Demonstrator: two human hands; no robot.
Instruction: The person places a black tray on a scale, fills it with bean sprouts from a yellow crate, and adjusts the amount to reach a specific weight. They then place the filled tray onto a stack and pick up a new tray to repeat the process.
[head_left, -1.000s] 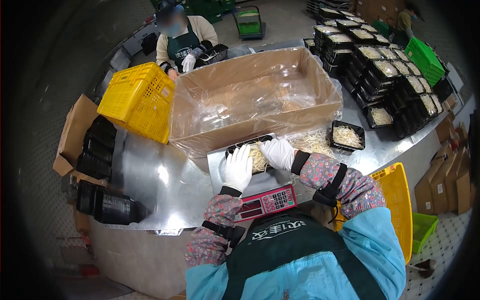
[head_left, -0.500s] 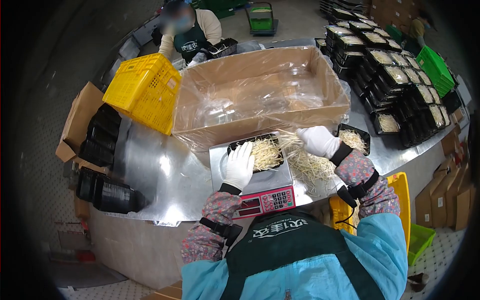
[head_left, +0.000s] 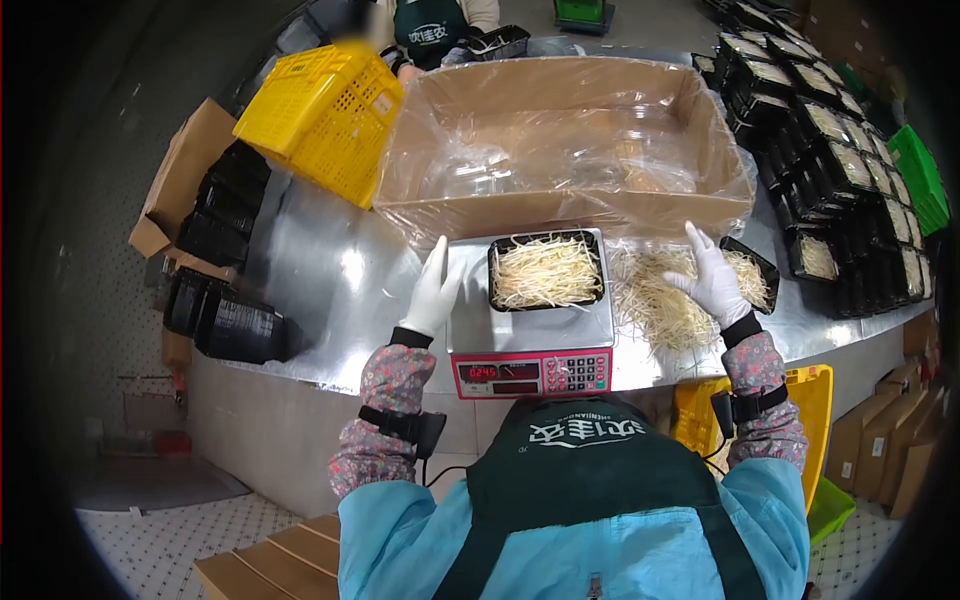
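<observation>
A black tray of bean sprouts [head_left: 546, 272] rests on the plate of a red digital scale [head_left: 580, 375], whose lit display seems to read 0245. Just left of the scale is my left hand [head_left: 436, 290], in a white glove, empty, with its fingers stretched upward. My right hand [head_left: 716, 283], also gloved, has fingers and thumb spread and holds nothing. It hovers over the right side of a loose pile of bean sprouts [head_left: 655, 295] on the metal table. Right beside it, partly hidden, is a second black tray of sprouts [head_left: 750, 278].
A plastic-lined cardboard box [head_left: 560, 212] stands behind the scale, with a yellow crate [head_left: 320, 120] to its left. Stacked filled trays [head_left: 840, 165] occupy the right end. Empty black trays [head_left: 240, 320] sit at the left edge. A co-worker [head_left: 430, 30] stands across the table.
My left hand has left the tray and moved left off the scale. My right hand has released the sprouts it held and moved right. The camera view has shifted too.
</observation>
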